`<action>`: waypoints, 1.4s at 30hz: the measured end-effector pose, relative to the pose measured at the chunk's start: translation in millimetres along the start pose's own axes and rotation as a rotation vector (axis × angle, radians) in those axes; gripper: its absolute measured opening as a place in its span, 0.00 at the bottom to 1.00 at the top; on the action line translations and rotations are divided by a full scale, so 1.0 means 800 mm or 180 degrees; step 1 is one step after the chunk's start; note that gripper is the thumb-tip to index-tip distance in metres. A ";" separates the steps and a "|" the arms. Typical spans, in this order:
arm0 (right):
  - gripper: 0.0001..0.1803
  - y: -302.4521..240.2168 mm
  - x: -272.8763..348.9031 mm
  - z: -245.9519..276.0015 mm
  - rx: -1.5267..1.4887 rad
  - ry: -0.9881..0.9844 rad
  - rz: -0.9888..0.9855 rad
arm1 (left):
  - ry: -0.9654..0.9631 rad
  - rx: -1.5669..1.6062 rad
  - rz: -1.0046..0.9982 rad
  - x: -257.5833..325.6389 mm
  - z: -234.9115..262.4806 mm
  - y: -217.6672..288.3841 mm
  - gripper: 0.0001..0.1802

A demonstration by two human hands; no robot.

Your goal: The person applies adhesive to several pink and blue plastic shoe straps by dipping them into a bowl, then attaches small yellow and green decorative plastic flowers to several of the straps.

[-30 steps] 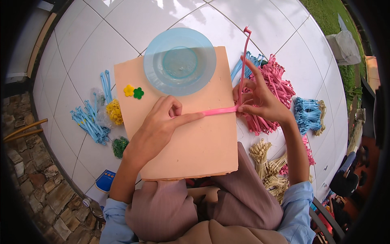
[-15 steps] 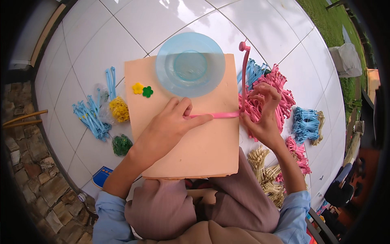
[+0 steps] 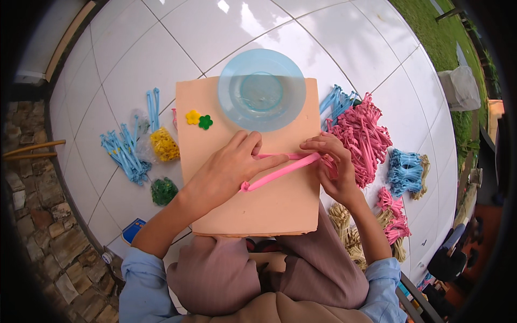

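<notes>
Above the smooth peach board (image 3: 258, 215), 1 rubbery pink strip (image 3: 285, 172) doubles back, knob-ended; the right hand (image 3: 336, 164) grips its bend, the left hand's (image 3: 231, 161) curled fingers its other length.

Pink strip (image 3: 283, 173) — partly hidden under left hand (image 3: 227, 162).

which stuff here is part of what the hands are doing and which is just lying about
In use:
pink strip, held by left hand and right hand
board beneath the hands

Probably just lying about, untouched:
bowl
yellow flower
green flower
pink pile
sack
</notes>
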State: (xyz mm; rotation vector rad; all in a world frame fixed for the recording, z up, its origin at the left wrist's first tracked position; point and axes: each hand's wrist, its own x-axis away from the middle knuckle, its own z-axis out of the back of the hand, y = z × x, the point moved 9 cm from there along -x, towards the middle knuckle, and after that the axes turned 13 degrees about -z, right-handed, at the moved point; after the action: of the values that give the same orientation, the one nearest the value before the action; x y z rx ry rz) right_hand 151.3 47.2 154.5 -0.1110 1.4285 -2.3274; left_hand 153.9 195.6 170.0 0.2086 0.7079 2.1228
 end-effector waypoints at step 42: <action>0.26 -0.013 0.002 0.011 0.2006 0.1051 0.1051 | -0.0145 -0.0129 0.0171 -0.005 -0.001 0.001 0.27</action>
State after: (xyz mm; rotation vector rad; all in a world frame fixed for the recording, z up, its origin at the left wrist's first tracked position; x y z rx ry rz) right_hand 148.9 43.5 167.3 0.6587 0.6962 -2.4527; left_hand 155.2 192.0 170.7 0.2556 0.6386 2.1747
